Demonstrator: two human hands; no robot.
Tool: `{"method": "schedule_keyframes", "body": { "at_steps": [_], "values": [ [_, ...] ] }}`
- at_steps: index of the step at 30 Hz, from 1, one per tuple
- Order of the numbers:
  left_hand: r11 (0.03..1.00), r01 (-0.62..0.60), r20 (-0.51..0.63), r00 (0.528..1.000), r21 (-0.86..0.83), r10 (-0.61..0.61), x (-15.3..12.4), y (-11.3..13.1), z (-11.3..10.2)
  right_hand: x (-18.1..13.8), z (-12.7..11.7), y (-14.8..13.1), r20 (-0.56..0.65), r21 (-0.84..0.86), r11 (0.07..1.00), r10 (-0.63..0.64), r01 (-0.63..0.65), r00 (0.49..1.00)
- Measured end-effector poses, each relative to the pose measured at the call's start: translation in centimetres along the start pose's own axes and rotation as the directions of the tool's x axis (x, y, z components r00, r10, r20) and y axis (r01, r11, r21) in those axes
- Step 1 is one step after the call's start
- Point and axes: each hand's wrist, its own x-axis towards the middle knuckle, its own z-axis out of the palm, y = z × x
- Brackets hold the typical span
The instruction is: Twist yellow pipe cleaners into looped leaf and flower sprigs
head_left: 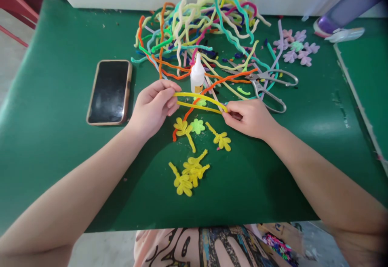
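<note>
A yellow pipe cleaner [198, 95], doubled into a long narrow loop, stretches between my hands above the green table. My left hand [154, 104] pinches its left end, and my right hand [247, 115] grips its right end. Below the loop lie several yellow pipe-cleaner leaf shapes [183, 184] with short stems. Among them is a light green flower shape [198, 126]; a second green one is partly hidden under the loop. Just behind the loop stands a white glue bottle [198, 75] with a pointed nozzle. An orange pipe cleaner [189, 113] passes beneath the loop.
A heap of coloured pipe cleaners [200, 20] covers the back. Scissors [266, 83] lie right of the bottle, a phone [109, 92] at left. Purple and pink flower shapes [298, 47] and a purple bottle [342, 10] are at back right. The green table [60, 158] ends near my body.
</note>
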Motion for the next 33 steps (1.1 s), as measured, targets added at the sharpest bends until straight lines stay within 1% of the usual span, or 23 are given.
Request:
{"method": "schedule_keyframes", "body": {
  "at_steps": [7,19,33],
  "values": [
    [1.000,-0.004,0.005,1.000,0.009,0.004,0.02,0.04,-0.05,0.00,-0.03,0.02,0.009,-0.005,1.000,0.000,0.000,1.000],
    [1.000,-0.003,0.027,1.000,0.023,0.002,-0.06,0.13,-0.04,-0.03,0.12,0.06,-0.025,-0.005,1.000,-0.014,0.014,1.000],
    [1.000,-0.018,0.033,0.999,-0.005,0.018,-0.05,0.10,-0.02,0.03,0.07,-0.07,-0.021,-0.006,1.000,-0.004,0.004,1.000]
  ]
}}
